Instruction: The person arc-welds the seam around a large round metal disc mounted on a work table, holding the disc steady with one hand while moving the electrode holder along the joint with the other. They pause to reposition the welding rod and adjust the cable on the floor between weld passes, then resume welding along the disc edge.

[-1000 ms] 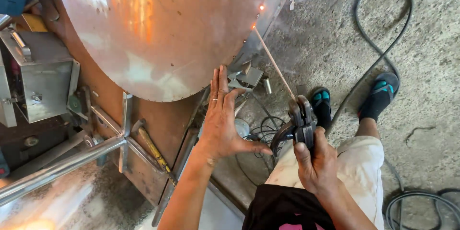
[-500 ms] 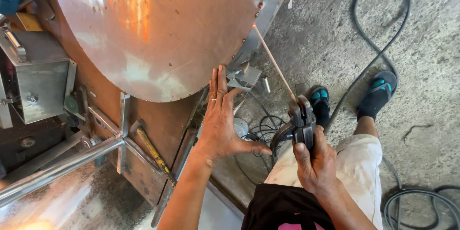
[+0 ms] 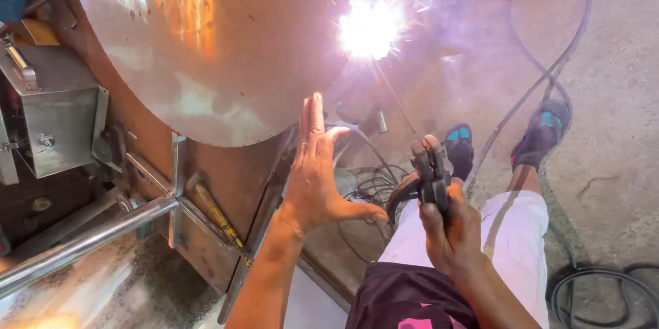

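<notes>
Right hand (image 3: 449, 229) clenched around electrode holder (image 3: 431, 168), welding rod (image 3: 397, 99) running up from it to a bright arc (image 3: 369, 27) at the edge of the round steel plate (image 3: 226, 48). Left hand (image 3: 317, 171) open, fingers straight, palm flat against the frame just under the plate rim, holding nothing. Black cable (image 3: 549, 61) loops over concrete floor (image 3: 618, 130) beyond the feet. Steel box (image 3: 51, 113) at left, tube (image 3: 82, 243) below it.

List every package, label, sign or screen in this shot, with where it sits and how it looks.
None can be made out.
Metal box: far left, grey, square-sided, bare faces.
Round metal plate: top centre, shiny, no markings.
Dark shorts: bottom centre, with a pink patch too cropped to judge.
</notes>
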